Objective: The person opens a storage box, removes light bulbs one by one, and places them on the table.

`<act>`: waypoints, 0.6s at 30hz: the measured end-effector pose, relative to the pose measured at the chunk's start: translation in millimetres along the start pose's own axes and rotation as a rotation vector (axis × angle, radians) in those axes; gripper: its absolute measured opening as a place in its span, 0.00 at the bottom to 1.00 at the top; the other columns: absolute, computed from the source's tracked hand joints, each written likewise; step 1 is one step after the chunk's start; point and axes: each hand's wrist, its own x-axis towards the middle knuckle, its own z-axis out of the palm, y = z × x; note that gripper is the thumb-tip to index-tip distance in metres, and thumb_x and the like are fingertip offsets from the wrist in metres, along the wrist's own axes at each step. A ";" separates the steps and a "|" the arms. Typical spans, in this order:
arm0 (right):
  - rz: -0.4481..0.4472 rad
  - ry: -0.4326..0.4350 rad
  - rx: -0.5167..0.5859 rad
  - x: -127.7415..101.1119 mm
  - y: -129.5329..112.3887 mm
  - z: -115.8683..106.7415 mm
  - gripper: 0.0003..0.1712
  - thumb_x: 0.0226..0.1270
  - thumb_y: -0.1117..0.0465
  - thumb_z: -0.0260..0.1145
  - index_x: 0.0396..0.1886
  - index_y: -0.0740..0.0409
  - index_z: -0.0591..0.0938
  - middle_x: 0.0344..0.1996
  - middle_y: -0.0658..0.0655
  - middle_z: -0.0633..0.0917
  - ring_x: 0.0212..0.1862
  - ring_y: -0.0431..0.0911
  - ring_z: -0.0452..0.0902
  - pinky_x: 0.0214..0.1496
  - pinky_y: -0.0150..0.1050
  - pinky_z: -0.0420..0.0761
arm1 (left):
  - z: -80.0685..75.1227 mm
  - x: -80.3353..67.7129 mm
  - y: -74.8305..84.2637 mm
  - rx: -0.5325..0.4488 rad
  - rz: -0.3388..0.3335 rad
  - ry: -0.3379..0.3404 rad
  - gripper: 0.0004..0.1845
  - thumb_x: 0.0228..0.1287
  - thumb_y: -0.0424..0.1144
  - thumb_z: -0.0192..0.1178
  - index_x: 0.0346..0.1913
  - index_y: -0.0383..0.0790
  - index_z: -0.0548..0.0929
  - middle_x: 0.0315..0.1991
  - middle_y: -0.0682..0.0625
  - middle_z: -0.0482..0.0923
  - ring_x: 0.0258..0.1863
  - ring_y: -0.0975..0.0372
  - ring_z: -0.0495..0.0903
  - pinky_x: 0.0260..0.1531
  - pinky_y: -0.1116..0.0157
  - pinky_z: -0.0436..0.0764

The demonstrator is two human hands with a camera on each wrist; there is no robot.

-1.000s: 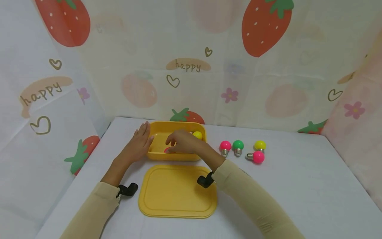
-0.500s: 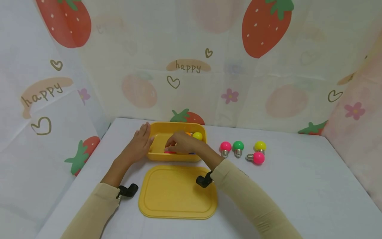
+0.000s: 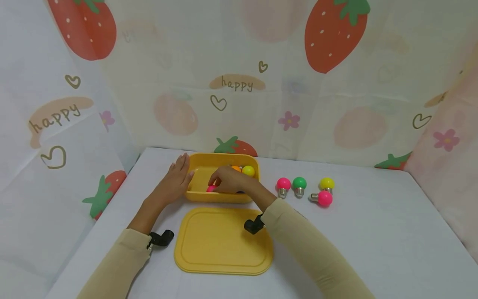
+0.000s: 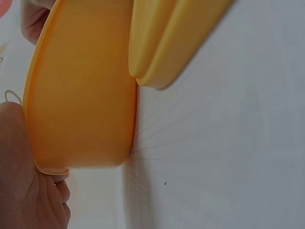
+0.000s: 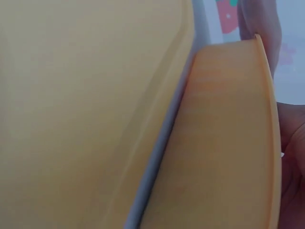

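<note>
A yellow box point(image 3: 220, 197) stands on the white tabletop. My left hand point(image 3: 172, 182) lies against its left end, fingers straight outside and thumb over the rim; the left wrist view also shows this hand point(image 4: 24, 191) at the box corner. Inside the box, the curled fingers of my right hand point(image 3: 229, 179) pinch a pink light bulb point(image 3: 211, 188), mostly covered by the fingers. An orange bulb point(image 3: 236, 168) and a yellow bulb point(image 3: 248, 170) lie at the box's right end. Behind the box wall point(image 5: 224, 124), the right wrist view shows only part of the right hand point(image 5: 291, 181).
A flat yellow lid point(image 3: 224, 243) lies in front of the box. To the right are a pink bulb point(image 3: 283, 184), a green bulb point(image 3: 299, 183), a yellow bulb point(image 3: 327, 183) and another pink bulb point(image 3: 325, 198). A printed cloth wall point(image 3: 317, 95) stands behind the table.
My right hand has shifted slightly inside the box, and the pink bulb at its fingertips shows a little differently. The orange bulb has come into sight. My left hand stays at the box's end.
</note>
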 end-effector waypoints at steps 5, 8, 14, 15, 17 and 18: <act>0.023 0.059 0.029 -3.6 4.9 -1.4 0.17 0.70 0.53 0.71 0.54 0.55 0.87 0.43 0.50 0.87 0.43 0.42 0.80 0.49 0.34 0.81 | 0.4 0.1 0.5 0.000 0.002 0.005 0.36 0.84 0.45 0.38 0.78 0.23 0.39 0.81 0.32 0.36 0.80 0.43 0.36 0.76 0.43 0.39; 0.042 0.108 0.070 -8.7 4.9 -5.2 0.20 0.69 0.51 0.71 0.56 0.55 0.86 0.42 0.51 0.88 0.40 0.42 0.81 0.48 0.36 0.82 | 0.8 0.9 0.8 0.003 0.006 0.003 0.36 0.84 0.45 0.38 0.78 0.23 0.39 0.81 0.32 0.36 0.80 0.43 0.36 0.76 0.43 0.39; 0.033 0.195 0.080 -21.8 3.4 -12.3 0.23 0.67 0.49 0.73 0.56 0.58 0.86 0.43 0.52 0.88 0.44 0.43 0.81 0.49 0.36 0.82 | 0.6 0.5 1.3 -0.004 0.015 0.002 0.36 0.84 0.45 0.36 0.78 0.22 0.40 0.81 0.31 0.36 0.80 0.42 0.36 0.76 0.42 0.40; 0.026 0.206 0.077 -24.4 3.2 -13.4 0.23 0.67 0.50 0.73 0.55 0.58 0.86 0.43 0.52 0.88 0.44 0.44 0.81 0.49 0.36 0.82 | 0.4 0.3 1.3 -0.005 0.019 0.004 0.36 0.84 0.45 0.36 0.78 0.22 0.40 0.81 0.31 0.36 0.80 0.41 0.36 0.76 0.42 0.40; 0.015 0.228 0.074 -29.9 3.1 -15.4 0.23 0.67 0.49 0.73 0.55 0.59 0.86 0.43 0.53 0.88 0.45 0.45 0.81 0.50 0.37 0.82 | -0.1 0.2 1.1 -0.006 0.027 0.008 0.36 0.85 0.46 0.35 0.78 0.21 0.40 0.80 0.31 0.36 0.80 0.41 0.37 0.76 0.42 0.40; 0.006 0.240 0.077 -32.7 3.2 -16.4 0.24 0.67 0.49 0.73 0.55 0.59 0.86 0.43 0.53 0.88 0.45 0.45 0.81 0.50 0.37 0.82 | -0.2 0.2 0.8 -0.007 0.028 0.009 0.36 0.85 0.46 0.35 0.78 0.21 0.40 0.80 0.30 0.36 0.80 0.41 0.37 0.76 0.42 0.40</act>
